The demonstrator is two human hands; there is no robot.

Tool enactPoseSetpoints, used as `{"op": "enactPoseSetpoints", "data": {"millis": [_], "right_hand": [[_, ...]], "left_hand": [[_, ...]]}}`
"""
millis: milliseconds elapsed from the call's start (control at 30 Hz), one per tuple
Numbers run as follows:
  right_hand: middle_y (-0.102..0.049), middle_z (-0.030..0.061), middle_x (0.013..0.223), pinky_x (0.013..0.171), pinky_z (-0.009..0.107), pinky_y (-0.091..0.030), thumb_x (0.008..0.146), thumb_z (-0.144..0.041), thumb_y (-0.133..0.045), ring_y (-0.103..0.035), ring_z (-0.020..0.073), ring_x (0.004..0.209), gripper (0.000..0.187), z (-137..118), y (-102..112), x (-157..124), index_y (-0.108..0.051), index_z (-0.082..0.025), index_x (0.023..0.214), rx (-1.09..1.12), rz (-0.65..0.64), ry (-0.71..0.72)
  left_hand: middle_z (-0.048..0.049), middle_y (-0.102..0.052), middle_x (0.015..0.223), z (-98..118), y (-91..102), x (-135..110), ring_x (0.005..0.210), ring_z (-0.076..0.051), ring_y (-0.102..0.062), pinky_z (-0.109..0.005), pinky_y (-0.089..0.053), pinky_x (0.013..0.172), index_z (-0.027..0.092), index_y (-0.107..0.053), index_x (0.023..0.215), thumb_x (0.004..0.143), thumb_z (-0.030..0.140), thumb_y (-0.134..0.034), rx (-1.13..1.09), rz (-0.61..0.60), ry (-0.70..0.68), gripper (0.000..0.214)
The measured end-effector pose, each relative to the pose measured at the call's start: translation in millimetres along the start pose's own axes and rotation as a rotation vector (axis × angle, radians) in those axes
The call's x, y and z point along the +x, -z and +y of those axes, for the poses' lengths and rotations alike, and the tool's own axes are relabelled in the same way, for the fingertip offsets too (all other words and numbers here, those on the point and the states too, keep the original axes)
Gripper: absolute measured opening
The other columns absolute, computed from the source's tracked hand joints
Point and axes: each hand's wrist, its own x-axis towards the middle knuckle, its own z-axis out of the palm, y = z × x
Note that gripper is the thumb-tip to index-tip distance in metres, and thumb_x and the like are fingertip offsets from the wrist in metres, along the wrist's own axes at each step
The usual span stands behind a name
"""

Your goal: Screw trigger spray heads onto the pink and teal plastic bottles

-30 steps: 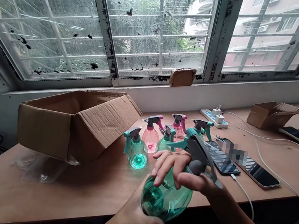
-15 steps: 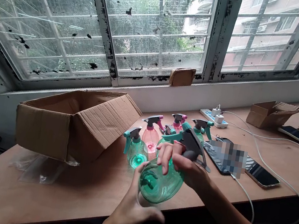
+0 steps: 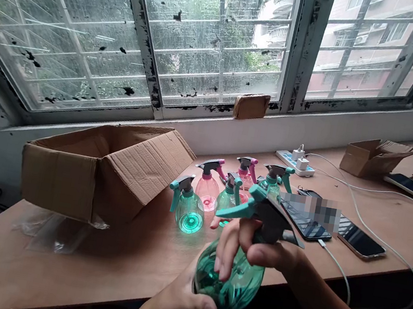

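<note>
The held green spray bottle (image 3: 243,290) has shifted lower and slightly rightward since half a second ago, with both hands moving along with it; the green bottle (image 3: 225,200) behind now shows more fully. The right hand (image 3: 254,247) has its grip closed around the neck, just under the gray-and-teal spray head (image 3: 269,215). The left hand (image 3: 187,291) supports the lower body, its grip curved against the side and base. The bottle is tilted, raised in front of the near edge of the surface (image 3: 125,262). Beyond it, another green bottle (image 3: 186,206), two pink bottles (image 3: 205,188) and a third green one stand upright, between an open cardboard box (image 3: 57,182) and two phones (image 3: 364,241).
</note>
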Motion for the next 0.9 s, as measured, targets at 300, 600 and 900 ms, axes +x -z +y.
{"op": "enactPoseSetpoints", "data": {"millis": [300, 600, 900], "right_hand": [[-0.087, 0.0085, 0.097, 0.12, 0.058, -0.049, 0.108, -0.042, -0.062, -0.083, 0.0295, 0.11, 0.025, 33, 9, -2, -0.075, -0.021, 0.103, -0.026, 0.231, 0.014], [-0.087, 0.0075, 0.101, 0.121, 0.057, -0.048, 0.108, -0.044, -0.063, -0.078, 0.0314, 0.123, 0.027, 31, 4, 3, -0.078, -0.022, 0.107, -0.075, 0.409, -0.035], [-0.084, 0.0072, 0.09, 0.105, 0.047, -0.06, 0.102, -0.05, -0.071, -0.081, 0.025, 0.097, 0.033, 43, 16, 3, -0.081, -0.018, 0.101, -0.099, 0.336, -0.142]], "left_hand": [[-0.0157, -0.061, 0.157, -5, 14.4, -5, 0.158, -0.047, -0.042, -0.062, -0.028, 0.134, 0.028, -0.061, 0.157, 0.072, 0.065, -0.097, 0.092, 0.188, -0.008, 0.099], [-0.0148, -0.065, 0.15, -22, 7.4, -4, 0.143, -0.041, -0.057, -0.05, -0.046, 0.122, 0.026, -0.057, 0.152, 0.06, 0.063, -0.104, 0.197, 0.469, -0.038, 0.11], [-0.0149, -0.065, 0.147, -21, 14.4, -6, 0.139, -0.042, -0.06, -0.054, -0.049, 0.121, 0.025, -0.053, 0.154, 0.067, 0.042, -0.103, 0.404, 0.5, 0.037, 0.102]]}}
